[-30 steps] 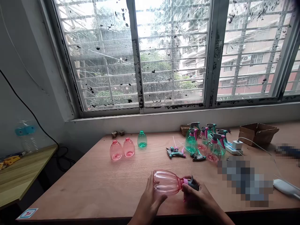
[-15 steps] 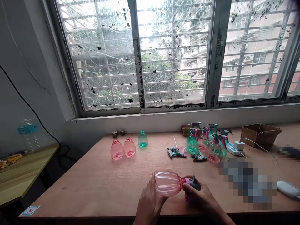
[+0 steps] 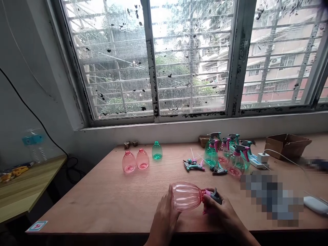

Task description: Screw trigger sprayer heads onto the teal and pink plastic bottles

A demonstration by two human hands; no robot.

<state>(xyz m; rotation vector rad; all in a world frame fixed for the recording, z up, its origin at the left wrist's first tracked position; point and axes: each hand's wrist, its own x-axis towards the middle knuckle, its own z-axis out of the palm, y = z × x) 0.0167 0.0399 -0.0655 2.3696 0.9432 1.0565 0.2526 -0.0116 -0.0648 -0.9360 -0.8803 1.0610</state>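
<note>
A clear pink spray bottle (image 3: 186, 197) lies sideways in the air above the table's near edge. My left hand (image 3: 164, 213) is wrapped round its base. At the neck, my right hand (image 3: 217, 208) grips the pink collar of the dark grey and pink spray head (image 3: 214, 196); the fingers behind it are partly hidden. Two pink bottles without heads (image 3: 129, 162) stand to the left, with a green bottle (image 3: 157, 151) beside them. Loose spray heads (image 3: 193, 165) lie beyond my hands.
Several bottles with spray heads (image 3: 211, 153) stand together at the back right. Near them are a white power strip (image 3: 258, 163) and an open cardboard box (image 3: 285, 147). A blurred patch (image 3: 271, 198) and a white mouse-like object (image 3: 315, 205) lie to the right.
Both hands and the held bottle have shifted slightly right and up in the picture. My right fingers have changed position a little around the collar. The view has tilted slightly.
</note>
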